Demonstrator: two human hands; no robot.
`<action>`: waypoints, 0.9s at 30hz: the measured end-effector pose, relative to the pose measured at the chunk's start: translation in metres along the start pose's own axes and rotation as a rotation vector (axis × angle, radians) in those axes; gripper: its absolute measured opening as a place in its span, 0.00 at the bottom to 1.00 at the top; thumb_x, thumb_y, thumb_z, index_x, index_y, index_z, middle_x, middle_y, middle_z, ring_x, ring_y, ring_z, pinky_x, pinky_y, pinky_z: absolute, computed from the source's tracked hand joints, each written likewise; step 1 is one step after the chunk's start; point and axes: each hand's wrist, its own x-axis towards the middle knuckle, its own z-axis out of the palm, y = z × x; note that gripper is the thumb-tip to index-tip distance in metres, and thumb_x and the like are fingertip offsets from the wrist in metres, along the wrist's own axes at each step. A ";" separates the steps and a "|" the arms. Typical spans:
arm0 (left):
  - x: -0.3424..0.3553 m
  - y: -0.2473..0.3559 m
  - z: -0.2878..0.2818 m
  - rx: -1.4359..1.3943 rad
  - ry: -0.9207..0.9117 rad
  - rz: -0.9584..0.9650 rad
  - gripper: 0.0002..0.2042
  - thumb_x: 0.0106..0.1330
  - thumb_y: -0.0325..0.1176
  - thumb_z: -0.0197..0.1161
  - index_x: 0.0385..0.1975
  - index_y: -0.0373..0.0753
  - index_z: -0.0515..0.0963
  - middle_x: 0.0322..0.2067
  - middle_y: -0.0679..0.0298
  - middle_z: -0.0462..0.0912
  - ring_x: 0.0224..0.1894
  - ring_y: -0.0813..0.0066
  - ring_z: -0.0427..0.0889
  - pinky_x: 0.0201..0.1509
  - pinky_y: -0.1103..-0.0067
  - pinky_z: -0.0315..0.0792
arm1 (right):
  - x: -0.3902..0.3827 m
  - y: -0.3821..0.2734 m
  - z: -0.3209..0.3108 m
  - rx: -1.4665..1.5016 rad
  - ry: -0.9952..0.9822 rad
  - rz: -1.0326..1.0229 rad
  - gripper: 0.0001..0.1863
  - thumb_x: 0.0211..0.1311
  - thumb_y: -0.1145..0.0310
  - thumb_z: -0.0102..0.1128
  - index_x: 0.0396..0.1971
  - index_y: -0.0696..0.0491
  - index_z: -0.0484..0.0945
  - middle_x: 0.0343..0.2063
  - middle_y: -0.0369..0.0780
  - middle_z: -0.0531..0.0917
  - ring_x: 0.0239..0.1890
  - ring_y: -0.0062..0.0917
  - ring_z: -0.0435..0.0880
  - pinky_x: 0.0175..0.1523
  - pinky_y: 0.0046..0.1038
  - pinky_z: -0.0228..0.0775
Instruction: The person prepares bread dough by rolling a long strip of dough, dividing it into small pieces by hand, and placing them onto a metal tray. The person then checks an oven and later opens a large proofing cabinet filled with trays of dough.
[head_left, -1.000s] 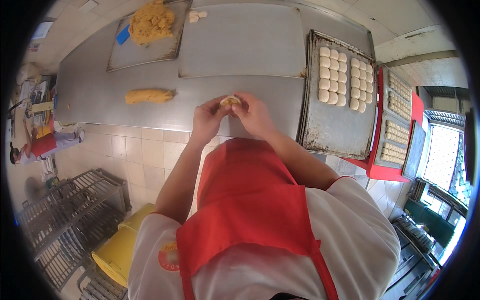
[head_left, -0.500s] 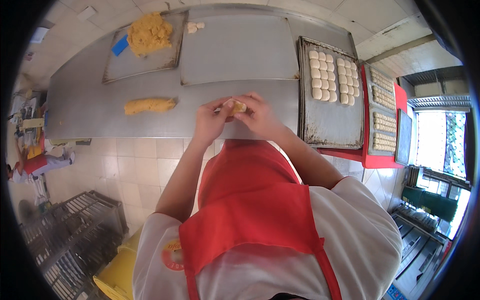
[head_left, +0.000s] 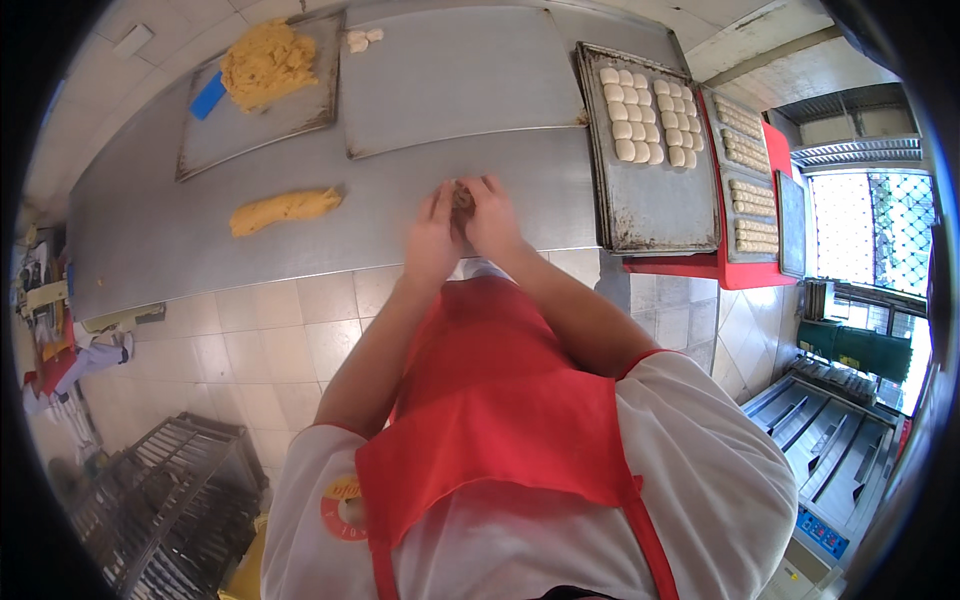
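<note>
My left hand [head_left: 432, 240] and my right hand [head_left: 492, 222] are cupped together just over the front edge of the steel table [head_left: 380, 220]. They close around a small filled dough piece, which my fingers and palms now hide almost completely. The fingers are a little blurred. To the left of my hands lies a log of orange-yellow filling [head_left: 285, 211]. Farther back, a large mound of the same filling [head_left: 268, 65] sits on a tray with a blue scraper [head_left: 208, 96]. A few small pale dough pieces [head_left: 364, 40] rest on the middle tray [head_left: 460, 90].
On the right, a dark-rimmed baking tray [head_left: 655, 218] bears two blocks of pale dough balls [head_left: 630, 120]. Beyond it, more trays with rows of dough pieces [head_left: 752, 198] stand on a red-covered table [head_left: 745, 271]. A metal rack [head_left: 175, 500] stands at lower left. Another person [head_left: 85, 360] is at far left.
My hands have drawn closer together, fingers more upright, and the dough and yellow filling seen between them are now hidden. The view has shifted slightly.
</note>
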 end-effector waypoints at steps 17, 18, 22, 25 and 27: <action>0.027 -0.040 -0.022 -1.008 0.446 -0.598 0.20 0.78 0.24 0.54 0.69 0.36 0.71 0.57 0.57 0.81 0.58 0.69 0.81 0.67 0.75 0.72 | 0.082 -0.001 0.017 -0.388 -0.078 -0.677 0.17 0.64 0.61 0.67 0.50 0.48 0.83 0.54 0.44 0.77 0.56 0.45 0.75 0.62 0.49 0.67; 0.029 -0.036 -0.021 -1.081 0.473 -0.666 0.19 0.79 0.24 0.54 0.67 0.36 0.72 0.55 0.59 0.81 0.57 0.72 0.80 0.68 0.76 0.72 | 0.074 0.016 0.023 -0.416 -0.086 -0.627 0.18 0.65 0.58 0.68 0.52 0.47 0.82 0.55 0.43 0.76 0.57 0.45 0.74 0.64 0.50 0.65; 0.012 -0.057 0.006 -0.946 0.432 -0.625 0.17 0.79 0.28 0.57 0.65 0.35 0.75 0.52 0.61 0.81 0.56 0.74 0.80 0.62 0.76 0.75 | 0.073 0.008 0.021 -0.337 -0.100 -0.390 0.24 0.66 0.50 0.69 0.58 0.46 0.82 0.57 0.42 0.77 0.59 0.44 0.75 0.65 0.48 0.65; 0.023 -0.039 0.006 -0.652 -0.006 -0.639 0.18 0.75 0.36 0.66 0.60 0.37 0.81 0.51 0.60 0.82 0.56 0.67 0.80 0.60 0.71 0.76 | 0.060 0.046 -0.022 -0.264 -0.404 -0.194 0.25 0.65 0.52 0.72 0.59 0.47 0.83 0.59 0.41 0.77 0.59 0.42 0.76 0.65 0.42 0.69; 0.021 -0.028 0.003 -0.260 -0.064 -0.394 0.20 0.70 0.40 0.71 0.57 0.39 0.84 0.52 0.59 0.82 0.56 0.61 0.79 0.60 0.67 0.75 | 0.051 0.047 -0.045 -0.013 -0.557 -0.040 0.24 0.63 0.56 0.74 0.56 0.49 0.84 0.58 0.41 0.78 0.57 0.41 0.78 0.63 0.39 0.72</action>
